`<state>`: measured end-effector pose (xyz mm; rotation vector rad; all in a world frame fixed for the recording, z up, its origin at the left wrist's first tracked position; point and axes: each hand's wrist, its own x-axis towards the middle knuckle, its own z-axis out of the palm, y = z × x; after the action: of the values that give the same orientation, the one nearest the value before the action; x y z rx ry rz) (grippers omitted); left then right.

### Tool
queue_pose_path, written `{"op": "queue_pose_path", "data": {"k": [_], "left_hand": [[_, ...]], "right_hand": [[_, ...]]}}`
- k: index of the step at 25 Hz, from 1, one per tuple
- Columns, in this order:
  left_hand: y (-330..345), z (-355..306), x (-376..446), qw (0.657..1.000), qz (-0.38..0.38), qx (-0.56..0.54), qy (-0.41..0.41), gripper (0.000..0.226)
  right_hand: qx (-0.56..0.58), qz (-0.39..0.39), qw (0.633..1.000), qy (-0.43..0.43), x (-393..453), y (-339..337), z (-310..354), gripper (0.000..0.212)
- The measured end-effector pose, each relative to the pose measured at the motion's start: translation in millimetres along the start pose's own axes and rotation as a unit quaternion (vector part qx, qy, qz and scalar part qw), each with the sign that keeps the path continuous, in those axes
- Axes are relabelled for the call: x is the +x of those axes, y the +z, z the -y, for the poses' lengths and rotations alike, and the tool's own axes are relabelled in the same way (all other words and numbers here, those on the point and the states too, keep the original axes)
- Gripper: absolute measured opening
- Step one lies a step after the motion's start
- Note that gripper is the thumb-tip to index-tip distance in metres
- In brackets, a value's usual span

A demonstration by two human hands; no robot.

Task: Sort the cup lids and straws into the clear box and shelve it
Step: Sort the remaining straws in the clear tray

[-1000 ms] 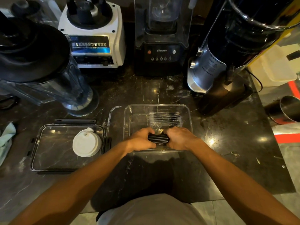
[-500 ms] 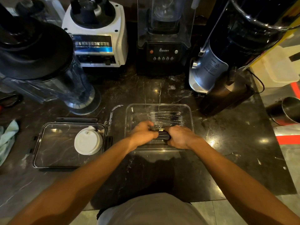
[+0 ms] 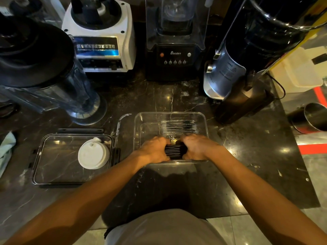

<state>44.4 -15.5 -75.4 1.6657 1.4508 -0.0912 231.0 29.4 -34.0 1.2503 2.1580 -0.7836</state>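
— Where's the bundle of straws point(image 3: 174, 151)?

— Between my two hands, inside the clear box point(image 3: 203, 121) at its near wall. My left hand point(image 3: 153, 150) and right hand point(image 3: 197, 147) each curl round an end. A second ago the hands sat a little nearer me; now they're deeper in, so the straws are nearly set down.

— And the white cup lid point(image 3: 93, 153)?

— Left of my left hand, resting on the box's cover point(image 3: 53, 165). It goes next.

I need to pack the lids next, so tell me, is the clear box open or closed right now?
Open. The clear box has no cover; its clear box cover lies flat to the left, with a white cup lid on it.
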Motion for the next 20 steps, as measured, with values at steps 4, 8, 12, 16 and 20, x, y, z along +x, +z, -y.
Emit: {"op": "queue_pose_path", "data": {"k": [4, 8, 12, 16, 20], "left_hand": [[-0.4, -2.6, 0.3, 0.999, -0.025, 0.039, 0.026, 0.045], [-3.4, -3.9, -1.1, 0.997, -0.033, 0.056, 0.048, 0.044], [-3.5, -5.4, 1.6, 0.993, -0.048, 0.092, 0.058, 0.050], [-1.3, -3.8, 4.9, 0.986, -0.078, 0.132, 0.060, 0.057], [-6.3, -1.2, 1.1, 0.989, -0.080, 0.104, 0.071, 0.054]], "right_hand": [[-0.024, -0.041, 0.999, -0.002, -4.1, 4.1, 0.0, 0.042], [-0.021, -0.039, 0.999, 0.006, -5.0, 11.4, 0.3, 0.040], [-0.032, -0.055, 0.998, 0.017, -8.2, 12.6, 5.3, 0.048], [-0.053, -0.089, 0.994, 0.021, -9.5, 7.5, 7.7, 0.048], [-0.036, -0.090, 0.995, 0.010, -17.3, -4.7, 11.0, 0.044]]}}
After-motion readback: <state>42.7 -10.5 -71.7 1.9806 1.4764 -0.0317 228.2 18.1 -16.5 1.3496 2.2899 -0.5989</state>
